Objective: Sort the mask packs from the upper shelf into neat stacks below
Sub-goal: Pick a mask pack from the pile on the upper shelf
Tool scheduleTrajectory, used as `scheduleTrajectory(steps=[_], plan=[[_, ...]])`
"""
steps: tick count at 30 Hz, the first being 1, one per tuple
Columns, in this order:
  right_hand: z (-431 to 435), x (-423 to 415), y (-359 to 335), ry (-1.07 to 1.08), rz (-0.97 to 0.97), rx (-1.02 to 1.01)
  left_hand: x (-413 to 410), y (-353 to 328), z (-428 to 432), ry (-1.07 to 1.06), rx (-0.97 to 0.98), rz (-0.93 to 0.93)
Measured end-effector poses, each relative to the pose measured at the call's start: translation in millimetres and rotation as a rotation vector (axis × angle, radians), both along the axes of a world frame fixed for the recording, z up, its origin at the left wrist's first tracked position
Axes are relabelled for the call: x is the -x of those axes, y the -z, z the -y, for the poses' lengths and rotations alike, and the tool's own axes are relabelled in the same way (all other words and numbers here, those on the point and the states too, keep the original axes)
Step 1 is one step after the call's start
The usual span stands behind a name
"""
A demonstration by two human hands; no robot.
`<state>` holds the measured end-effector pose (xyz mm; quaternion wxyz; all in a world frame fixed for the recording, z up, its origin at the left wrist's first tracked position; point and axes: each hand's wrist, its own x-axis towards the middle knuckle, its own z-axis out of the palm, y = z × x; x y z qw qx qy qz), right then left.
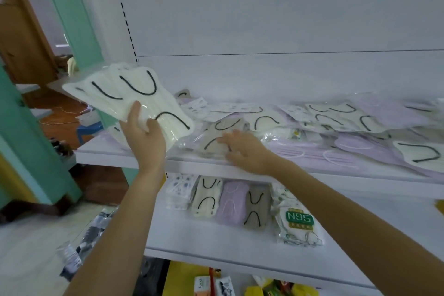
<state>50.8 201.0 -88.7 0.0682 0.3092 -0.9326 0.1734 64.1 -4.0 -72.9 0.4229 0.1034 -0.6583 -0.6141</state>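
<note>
**Assessor:** Begin nearest. What stands on the lower shelf (216,243)?

**Inspector:** A row of stacks, one kind to each: a patterned stack (180,190), a cream stack (206,197), a lilac stack (231,202) and a tan stack (255,206). N95 packs (298,221) lie at the right end. The stacks sit side by side by colour, and that appears to be the scheme every further pack must fit.

**Assessor:** And the hands?

**Inspector:** The left hand (144,134) grips a fan of cream packs (134,94), thumb on the front face and fingers behind. It holds them raised over the left end of the upper shelf (108,156). It is judged to be the collecting hand, so that like packs go down together. The right hand (242,149) rests on a tan pack (216,132) near the shelf's front edge. Its fingers are fairly straight and spread, and they clasp nothing. The hand is blurred, so finer contact cannot be told.

**Assessor:** Why tan, when the left hand carries cream?

**Inspector:** This is judgement only. Either the pack is being taken for its own stack, or it is being pushed aside to reach cream beneath.

**Assessor:** Farther back?

**Inspector:** Lilac packs (312,154), cream and patterned ones overlap loosely as far as the back panel (264,19). Most of the sorting remains to be done.
</note>
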Motion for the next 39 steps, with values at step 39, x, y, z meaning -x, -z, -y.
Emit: scheduleTrajectory(steps=[39], plan=[[-221, 49, -9, 0.571, 0.025, 0.175, 40, 2, -193, 0.672, 0.224, 0.272]])
